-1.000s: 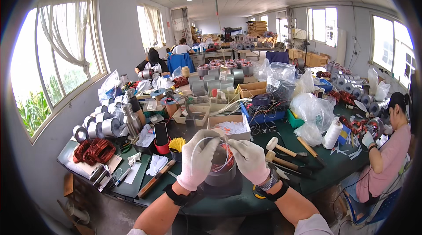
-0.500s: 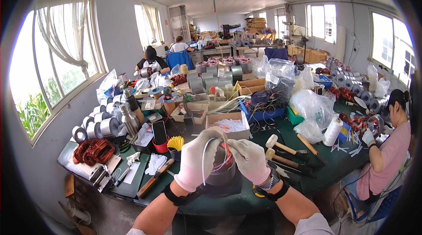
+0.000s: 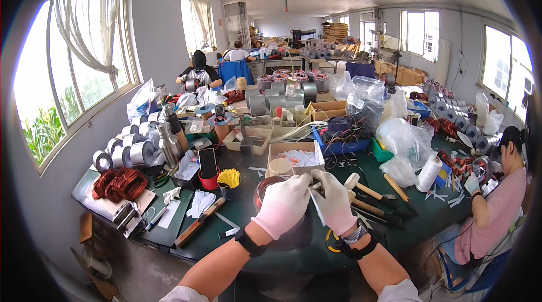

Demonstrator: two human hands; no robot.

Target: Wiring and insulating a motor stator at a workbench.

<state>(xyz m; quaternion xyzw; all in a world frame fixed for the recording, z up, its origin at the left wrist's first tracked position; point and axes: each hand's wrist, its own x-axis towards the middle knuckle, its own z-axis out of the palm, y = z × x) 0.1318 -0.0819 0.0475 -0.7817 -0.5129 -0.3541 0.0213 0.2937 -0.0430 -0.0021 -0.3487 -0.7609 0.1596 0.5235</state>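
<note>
My left hand [image 3: 284, 203], in a white glove, is closed with its fingertips pinched beside those of my right hand. My gloved right hand [image 3: 333, 199] is closed too, its thumb and fingers together. A narrow white strip [image 3: 317, 208] hangs from between the fingertips of both hands; which hand bears it more I cannot tell. Behind and below my left hand stands a round motor stator [image 3: 262, 190] with reddish windings, mostly hidden by the glove. Just beyond it is a beige round roll [image 3: 280, 167].
Hammers [image 3: 367, 190] lie right of my hands; a wooden-handled tool [image 3: 199, 223] lies left. A cup of yellow sticks [image 3: 228, 178], a phone [image 3: 208, 162] and a box of white slips [image 3: 294, 155] stand around. A co-worker [image 3: 490, 206] sits at the right.
My hands have shifted right and the left has turned over, palm down. The white length that looped by my left hand now hangs straight between both hands. The view has tilted slightly.
</note>
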